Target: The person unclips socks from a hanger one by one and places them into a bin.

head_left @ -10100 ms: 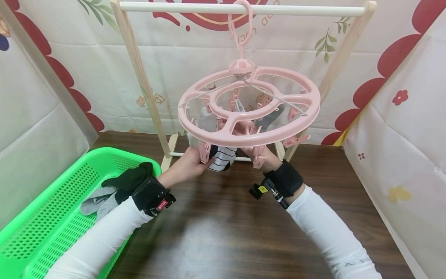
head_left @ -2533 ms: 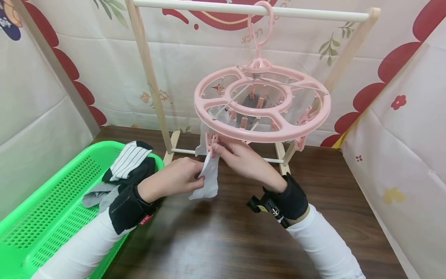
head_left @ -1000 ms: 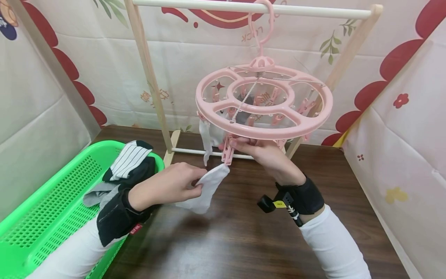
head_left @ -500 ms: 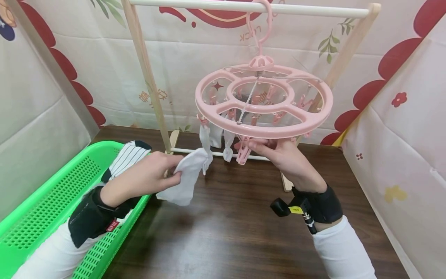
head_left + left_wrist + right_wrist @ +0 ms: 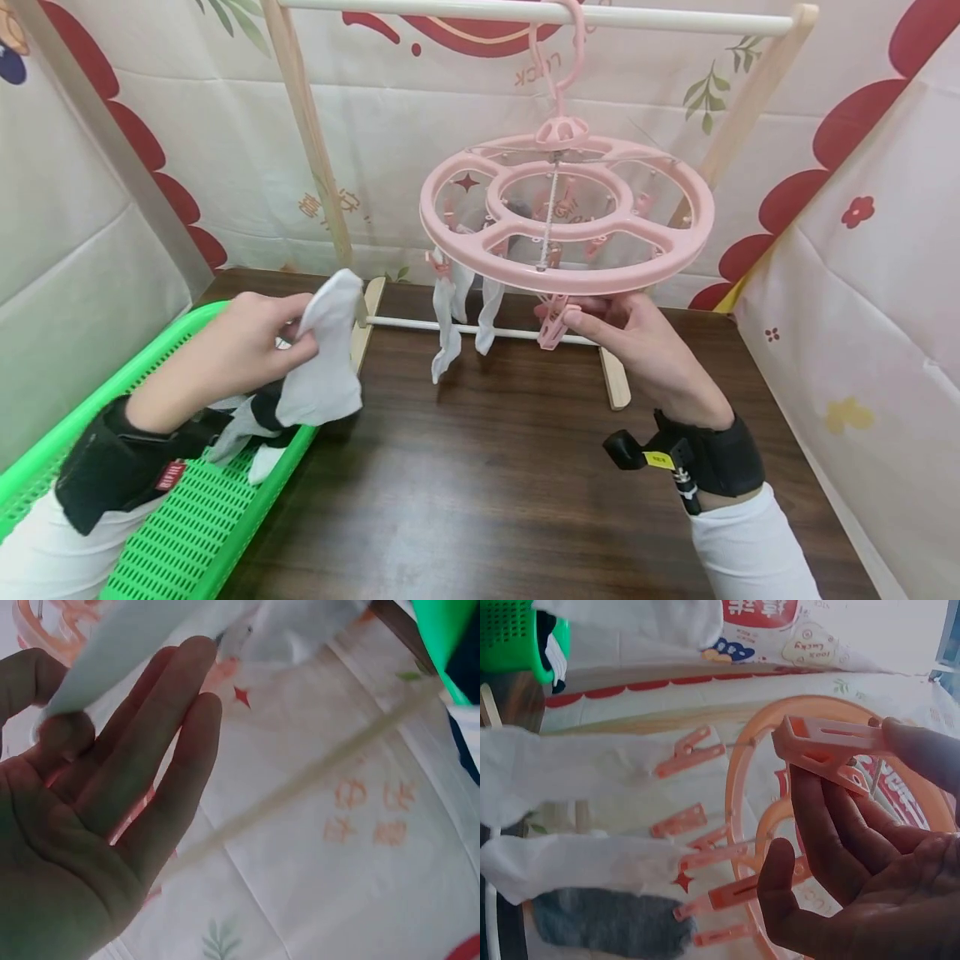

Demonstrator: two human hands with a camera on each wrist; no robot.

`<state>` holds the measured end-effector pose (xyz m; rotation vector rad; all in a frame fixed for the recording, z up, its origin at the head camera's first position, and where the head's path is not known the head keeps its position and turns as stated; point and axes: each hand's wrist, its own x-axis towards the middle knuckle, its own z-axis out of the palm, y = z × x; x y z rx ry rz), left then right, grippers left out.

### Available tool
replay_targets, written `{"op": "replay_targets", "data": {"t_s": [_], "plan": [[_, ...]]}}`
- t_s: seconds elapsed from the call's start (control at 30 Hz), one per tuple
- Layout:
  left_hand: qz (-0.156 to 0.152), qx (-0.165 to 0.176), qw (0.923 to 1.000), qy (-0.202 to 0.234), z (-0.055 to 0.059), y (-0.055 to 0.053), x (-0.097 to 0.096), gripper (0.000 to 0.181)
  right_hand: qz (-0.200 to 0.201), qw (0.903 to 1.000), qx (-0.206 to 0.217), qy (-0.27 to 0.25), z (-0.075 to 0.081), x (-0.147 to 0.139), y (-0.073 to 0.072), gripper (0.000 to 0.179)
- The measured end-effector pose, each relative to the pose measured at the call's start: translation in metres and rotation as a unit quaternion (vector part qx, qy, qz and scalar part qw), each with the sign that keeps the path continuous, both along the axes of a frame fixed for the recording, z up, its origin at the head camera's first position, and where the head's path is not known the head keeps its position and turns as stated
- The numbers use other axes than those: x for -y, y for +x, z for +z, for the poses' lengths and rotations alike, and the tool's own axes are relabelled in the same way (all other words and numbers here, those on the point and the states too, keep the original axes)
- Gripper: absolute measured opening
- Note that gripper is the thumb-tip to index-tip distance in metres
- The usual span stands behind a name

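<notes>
Three pale walls [image 5: 420, 125] close you in, left, back and right, their creased sheeting printed with red scallops [image 5: 858, 117], green leaves [image 5: 705, 92] and small flowers [image 5: 858, 211]. Your table [image 5: 465, 492] is dark brown with a streaky wood grain, and soft light lies across its polish. Toward the back stands a frame [image 5: 300, 125]: bare, light timber for posts and feet, smooth white bars between them. From the top bar [image 5: 420, 8] a rack [image 5: 442, 237] hangs by its pink hook [image 5: 579, 42], a glossy plastic wheel with an inner ring, spokes and thin cords [image 5: 551, 208], clips [image 5: 679, 820] dangling round it.

Your left hand [image 5: 240, 346] pinches a white sock [image 5: 322, 358] between thumb and forefinger, the other fingers stretched out; the sock, soft and matte with a rounded top, is in the air, overlapping the edge of the basket [image 5: 180, 542] in the head view. That basket is bright green plastic, pierced with little holes, and it holds rumpled laundry [image 5: 243, 425] in grey and black.

Your right hand [image 5: 641, 337] pinches a pink clip [image 5: 553, 325] between thumb and fingers, under the near rim of the rack. The right wrist view is dim, so I can't fairly tell whether the clip's mouth is parted. To its left in the head view, white hanging socks [image 5: 445, 333] droop in narrow folds; the right wrist view shows a flat, charcoal sock [image 5: 615, 919] beside them.
</notes>
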<state>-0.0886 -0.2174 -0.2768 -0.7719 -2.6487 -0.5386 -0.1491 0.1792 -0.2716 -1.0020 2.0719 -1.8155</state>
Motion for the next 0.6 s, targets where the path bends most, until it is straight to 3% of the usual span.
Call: {"op": "replay_targets", "data": {"t_s": [0.2,0.33,0.5,0.6], "plan": [[0.055,-0.05,0.997,-0.019,-0.001,0.002,0.03,0.018,-0.02,0.9998,-0.003,0.009,-0.004,-0.009,0.001,0.015],[0.087,-0.043,0.9949,-0.029,-0.004,0.0,0.049,0.026,-0.028,0.9996,-0.005,0.006,-0.005,-0.013,0.002,0.014],[0.121,0.021,0.9914,-0.045,-0.013,-0.006,0.071,0.031,-0.044,0.9988,-0.005,-0.017,-0.008,-0.017,0.005,0.019],[0.117,0.061,0.9898,-0.053,-0.023,-0.011,0.08,0.028,-0.055,0.998,0.002,-0.029,-0.009,-0.019,0.006,0.022]]}}
